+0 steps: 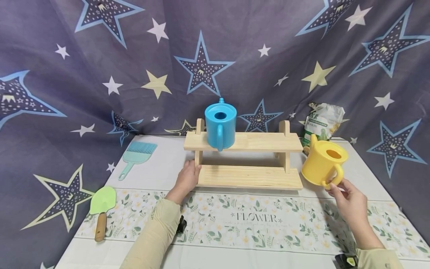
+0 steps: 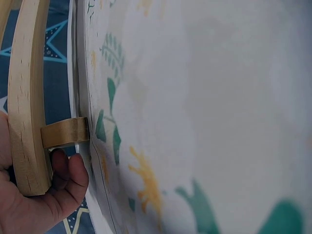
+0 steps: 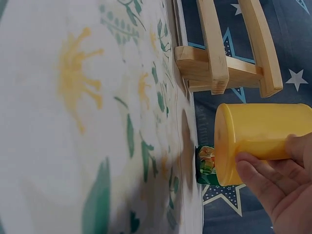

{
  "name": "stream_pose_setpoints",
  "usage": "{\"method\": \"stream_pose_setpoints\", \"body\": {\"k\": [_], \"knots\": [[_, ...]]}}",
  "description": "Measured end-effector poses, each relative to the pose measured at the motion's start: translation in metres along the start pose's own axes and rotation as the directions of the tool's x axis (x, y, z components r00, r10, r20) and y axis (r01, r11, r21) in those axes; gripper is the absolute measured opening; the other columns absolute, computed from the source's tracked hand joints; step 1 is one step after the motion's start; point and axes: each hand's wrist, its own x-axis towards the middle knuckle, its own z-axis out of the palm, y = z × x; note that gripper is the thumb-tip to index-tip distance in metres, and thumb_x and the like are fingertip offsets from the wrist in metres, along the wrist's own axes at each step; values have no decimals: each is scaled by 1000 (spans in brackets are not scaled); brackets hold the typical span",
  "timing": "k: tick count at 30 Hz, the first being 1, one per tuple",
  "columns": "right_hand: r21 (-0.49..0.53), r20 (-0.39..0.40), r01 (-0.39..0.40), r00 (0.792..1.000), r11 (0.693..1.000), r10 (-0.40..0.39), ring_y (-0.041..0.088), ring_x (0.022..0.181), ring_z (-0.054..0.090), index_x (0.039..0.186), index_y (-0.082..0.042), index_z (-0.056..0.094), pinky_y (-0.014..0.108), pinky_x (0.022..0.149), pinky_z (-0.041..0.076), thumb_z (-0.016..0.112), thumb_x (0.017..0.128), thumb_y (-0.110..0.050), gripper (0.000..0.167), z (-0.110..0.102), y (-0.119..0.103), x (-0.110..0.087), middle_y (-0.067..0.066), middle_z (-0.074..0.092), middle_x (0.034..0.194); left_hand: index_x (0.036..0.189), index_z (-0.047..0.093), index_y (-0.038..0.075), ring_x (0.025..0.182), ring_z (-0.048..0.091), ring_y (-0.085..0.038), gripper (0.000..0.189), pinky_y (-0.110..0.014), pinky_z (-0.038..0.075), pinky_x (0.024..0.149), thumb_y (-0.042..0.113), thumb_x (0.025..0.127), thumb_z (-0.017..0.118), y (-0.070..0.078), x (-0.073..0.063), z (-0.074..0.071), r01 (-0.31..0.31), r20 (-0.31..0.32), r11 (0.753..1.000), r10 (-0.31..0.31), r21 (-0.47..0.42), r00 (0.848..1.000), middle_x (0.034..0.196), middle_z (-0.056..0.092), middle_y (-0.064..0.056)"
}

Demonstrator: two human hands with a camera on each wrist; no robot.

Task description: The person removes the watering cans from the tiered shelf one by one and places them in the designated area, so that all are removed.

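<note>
A two-tier wooden plant stand [image 1: 248, 176] stands mid-table. On its upper shelf sits a blue watering can [image 1: 226, 129], handle towards me and spout to the back. My left hand [image 1: 189, 176] grips the left end of the lower shelf, fingers curled around the board [image 2: 30, 97] in the left wrist view. Right of the stand, my right hand [image 1: 352, 200] holds a yellow watering can [image 1: 319, 164] by its handle. The right wrist view shows the yellow can raised off the cloth, its base facing the table, with fingers [image 3: 265, 178] against its side.
Behind the yellow can, a white and green bag [image 1: 324, 121] leans near the star-patterned curtain [image 1: 255, 74]. On the left lie a teal brush [image 1: 139, 152] and a green hand shovel [image 1: 102, 201] with a wooden handle. A flowered cloth [image 1: 248, 228] runs across the table's front.
</note>
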Motion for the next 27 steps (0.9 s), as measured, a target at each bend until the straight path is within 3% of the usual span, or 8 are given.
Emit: {"method": "stream_pose_setpoints", "body": {"k": [10, 12, 15, 19, 21, 27], "knots": [[-30, 21, -27, 999, 999, 27, -20, 68, 50, 123, 6, 59, 1, 60, 44, 56, 101, -15, 30, 2, 2, -1, 25, 68, 102, 141, 41, -2, 101, 57, -27, 46, -42, 53, 88, 28, 106, 37, 1, 0, 0, 8, 9, 1000, -7, -18, 1000, 113, 48, -13], [-45, 36, -22, 999, 999, 24, -13, 70, 57, 123, 5, 59, 7, 61, 50, 56, 101, -16, 30, 2, 3, -1, 25, 67, 104, 141, 41, -2, 102, 57, -27, 47, -43, 52, 89, 29, 106, 37, 0, 0, 1, 10, 11, 1000, -10, -23, 1000, 113, 48, -13], [-57, 31, 8, 1000, 998, -6, -12, 70, 59, 122, 4, 60, 11, 59, 52, 54, 102, -24, 34, 5, 13, 0, 24, 68, 103, 141, 41, -2, 102, 57, -28, 47, -43, 52, 89, 29, 106, 37, 0, 0, 1, 5, 7, 1000, -5, -24, 1000, 113, 48, -13], [-62, 38, 20, 999, 998, -17, -22, 70, 49, 122, 3, 60, 3, 59, 46, 54, 103, -22, 33, 5, 12, -1, 24, 68, 102, 141, 41, -3, 102, 57, -28, 47, -43, 52, 88, 29, 106, 37, -1, -1, 0, -1, 4, 1000, 1, -23, 1000, 113, 48, -13], [-57, 53, -10, 999, 998, 13, -22, 70, 47, 123, 5, 59, 0, 61, 43, 56, 101, -14, 29, 2, 2, -2, 25, 68, 103, 141, 42, -3, 102, 57, -28, 47, -43, 52, 88, 29, 106, 37, -1, -1, 0, -3, 2, 1000, 3, -23, 1000, 113, 48, -14], [-55, 61, -8, 998, 998, 11, -22, 70, 47, 123, 5, 59, 0, 60, 43, 56, 101, -16, 29, 4, 4, -2, 26, 67, 106, 140, 42, -3, 99, 57, -28, 47, -43, 53, 86, 30, 106, 36, -1, 0, 0, -8, 2, 1000, 8, -18, 1000, 112, 48, -13]]}}
